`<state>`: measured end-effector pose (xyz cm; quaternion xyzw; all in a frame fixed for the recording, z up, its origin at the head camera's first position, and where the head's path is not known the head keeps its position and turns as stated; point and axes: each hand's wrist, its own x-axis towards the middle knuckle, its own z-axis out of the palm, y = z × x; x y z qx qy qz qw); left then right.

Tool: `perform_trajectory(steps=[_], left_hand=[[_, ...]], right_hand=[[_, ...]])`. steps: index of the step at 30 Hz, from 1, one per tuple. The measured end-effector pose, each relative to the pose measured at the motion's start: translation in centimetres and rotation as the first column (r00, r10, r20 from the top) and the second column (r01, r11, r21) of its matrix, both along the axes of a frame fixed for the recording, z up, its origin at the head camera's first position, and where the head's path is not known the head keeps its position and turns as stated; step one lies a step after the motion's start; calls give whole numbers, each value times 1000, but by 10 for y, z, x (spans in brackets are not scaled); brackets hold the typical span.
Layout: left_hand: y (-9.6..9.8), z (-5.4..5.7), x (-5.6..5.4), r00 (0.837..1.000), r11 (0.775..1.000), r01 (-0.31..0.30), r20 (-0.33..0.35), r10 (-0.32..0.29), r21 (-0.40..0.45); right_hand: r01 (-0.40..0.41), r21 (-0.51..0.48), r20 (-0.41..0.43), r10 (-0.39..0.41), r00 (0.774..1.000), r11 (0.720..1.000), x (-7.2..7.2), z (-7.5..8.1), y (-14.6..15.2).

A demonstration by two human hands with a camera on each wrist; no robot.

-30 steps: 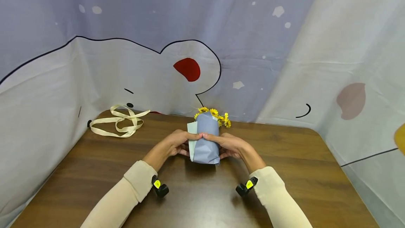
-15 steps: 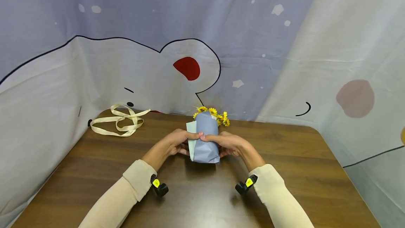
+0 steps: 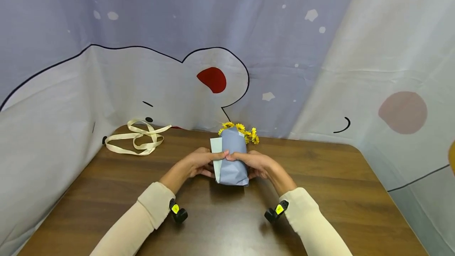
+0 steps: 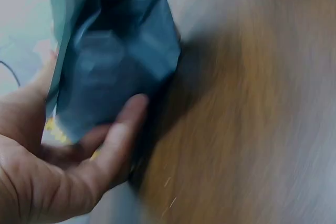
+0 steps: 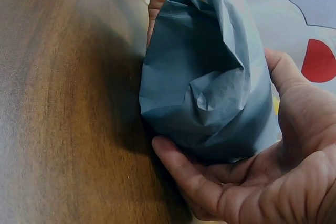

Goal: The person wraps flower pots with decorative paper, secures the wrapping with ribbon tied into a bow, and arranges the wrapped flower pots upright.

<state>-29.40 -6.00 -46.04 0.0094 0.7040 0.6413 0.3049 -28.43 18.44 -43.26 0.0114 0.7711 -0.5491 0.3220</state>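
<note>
A small bouquet wrapped in blue-grey paper (image 3: 233, 171) is held between both hands near the middle of the table. Yellow flowers (image 3: 239, 127) stick out of its far end, and a pale green paper edge (image 3: 216, 145) shows along its left side. My left hand (image 3: 199, 161) grips the left side, thumb across the top and fingers beneath. From the right, my right hand (image 3: 261, 163) grips it the same way, and the two thumb tips nearly meet on top. In the right wrist view the wrapper's near end (image 5: 205, 87) is folded and crumpled, with the fingers (image 5: 194, 182) curled under it.
A cream ribbon (image 3: 133, 135) lies loosely looped at the table's back left corner. Behind the brown wooden table (image 3: 320, 177) hangs a printed curtain (image 3: 284, 50), close to the back edge. Both forearms wear wrist cameras over cream sleeves.
Both hands keep their hold on the bouquet, which stays nearly in place. The thumbs shift slightly on the paper, and the head view tilts a little.
</note>
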Motion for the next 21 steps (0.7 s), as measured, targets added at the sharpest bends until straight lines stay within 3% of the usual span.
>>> perform_trajectory(steps=[3,5,6,7,8,9,11,12,13,14,16,17,19,21], left_hand=[[-15,5,-8,999,999,30,-40,-31,-28],[-33,7,-19,993,997,-42,-110,34,-70],[-46,8,-27,980,987,-106,-182,83,-118],[-64,0,-43,947,968,-178,-299,119,-179],[-81,-6,-56,890,923,-277,-433,141,-269],[-101,-12,-69,826,854,-378,-548,137,-357],[-135,-16,-85,734,658,-537,-676,56,-529],[-151,-19,-90,712,558,-588,-702,13,-586],[-164,-21,-92,714,487,-603,-700,-24,-632],[-173,-16,-86,740,438,-590,-672,-44,-678],[-186,-12,-75,795,416,-531,-604,-59,-739],[-192,-14,-72,802,399,-525,-594,-61,-751],[-196,-17,-67,813,400,-516,-580,-49,-757],[-193,-16,-67,803,409,-534,-595,-28,-740]], right_hand=[[9,0,4,-9,1000,1000,0,-2,0],[18,-1,6,-18,1000,1000,0,-2,-1],[18,1,5,-18,1000,1000,0,-2,-2],[18,1,4,-18,1000,1000,0,-2,-4],[21,2,2,-21,1000,1000,0,-2,-5],[21,4,-3,-21,1000,1000,0,-2,-7],[17,4,-10,-17,1000,1000,-1,-2,-11],[15,5,-14,-15,1000,1000,-1,-3,-13],[12,5,-15,-12,1000,1000,-2,-4,-15],[9,7,-15,-9,1000,1000,-2,-5,-17],[-3,11,-7,3,1000,1000,-1,-8,-20],[-8,12,-3,8,1000,1000,0,-9,-22],[-18,15,7,18,1000,1000,1,-11,-24],[-17,15,9,16,1000,1000,0,-12,-24]])
